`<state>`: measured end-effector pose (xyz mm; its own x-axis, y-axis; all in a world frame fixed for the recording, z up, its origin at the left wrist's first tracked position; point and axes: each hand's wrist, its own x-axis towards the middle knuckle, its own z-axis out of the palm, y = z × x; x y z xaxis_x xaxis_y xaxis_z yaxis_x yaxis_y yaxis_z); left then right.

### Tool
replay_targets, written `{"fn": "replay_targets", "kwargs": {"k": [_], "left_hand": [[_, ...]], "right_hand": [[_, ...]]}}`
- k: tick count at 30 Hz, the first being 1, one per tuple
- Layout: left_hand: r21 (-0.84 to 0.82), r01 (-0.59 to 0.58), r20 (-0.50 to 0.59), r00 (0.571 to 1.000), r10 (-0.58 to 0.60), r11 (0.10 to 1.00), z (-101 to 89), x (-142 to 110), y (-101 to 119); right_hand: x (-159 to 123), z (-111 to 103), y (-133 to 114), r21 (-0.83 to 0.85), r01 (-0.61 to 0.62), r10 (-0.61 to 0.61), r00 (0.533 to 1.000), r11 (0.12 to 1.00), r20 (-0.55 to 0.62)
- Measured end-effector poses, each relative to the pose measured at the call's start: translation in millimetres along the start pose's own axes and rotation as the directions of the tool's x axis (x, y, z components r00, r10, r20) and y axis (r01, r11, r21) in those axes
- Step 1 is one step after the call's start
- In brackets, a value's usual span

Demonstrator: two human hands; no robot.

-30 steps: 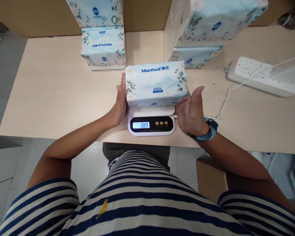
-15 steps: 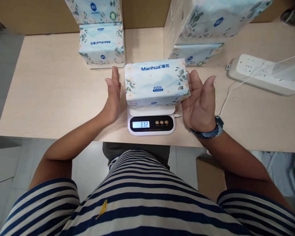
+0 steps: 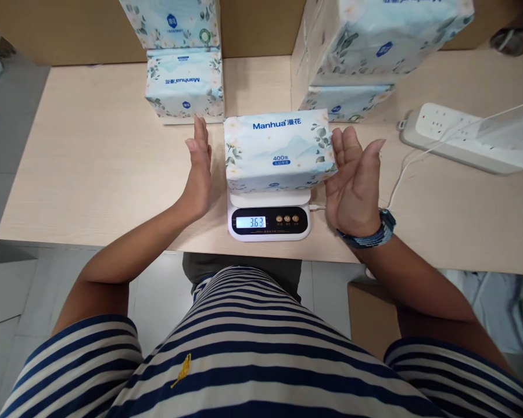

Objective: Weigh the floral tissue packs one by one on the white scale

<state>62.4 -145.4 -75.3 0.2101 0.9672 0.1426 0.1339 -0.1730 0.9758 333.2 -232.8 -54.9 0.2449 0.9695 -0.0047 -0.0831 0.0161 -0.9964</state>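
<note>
We judge weighing in hand: the Manhua pack [image 3: 281, 148] on the scale [image 3: 270, 223], left hand [image 3: 197, 177] flat, empty at its nine o'clock, right hand [image 3: 354, 188] spread at four, contact unclear; next move calls for both hands clear

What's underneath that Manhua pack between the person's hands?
A white scale: the front strip of its plate and its lit display show. The pack covers the rest of the plate, so anything else there can't be seen.
</note>
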Motion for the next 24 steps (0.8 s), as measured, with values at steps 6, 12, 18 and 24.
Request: {"fn": "replay_targets", "kwargs": {"k": [6, 12, 18, 24], "left_hand": [[-0.002, -0.002, 0.045, 0.999, 0.003, 1.0, -1.5, -3.0, 6.7], [-0.024, -0.007, 0.029, 1.0, 0.007, 1.0, -3.6, -3.1, 3.1], [-0.032, -0.005, 0.048, 0.999, 0.006, 0.999, -4.4, -4.3, 6.5], [-0.017, -0.015, 0.037, 0.999, 0.016, 1.0, -3.5, -0.3, 2.9]], "right_hand": [[-1.4, 1.0, -0.9, -0.02, 0.001, -0.001, 1.0, 1.0, 0.005], [3.0, -2.3, 5.5, -0.102, 0.012, -0.005, 0.998, 0.995, 0.066], [6.1, -7.2, 12.1, -0.147, 0.023, -0.013, 0.997, 0.989, 0.07], [9.4, -10.7, 14.7, -0.137, 0.014, -0.006, 0.998, 0.991, 0.06]]}}
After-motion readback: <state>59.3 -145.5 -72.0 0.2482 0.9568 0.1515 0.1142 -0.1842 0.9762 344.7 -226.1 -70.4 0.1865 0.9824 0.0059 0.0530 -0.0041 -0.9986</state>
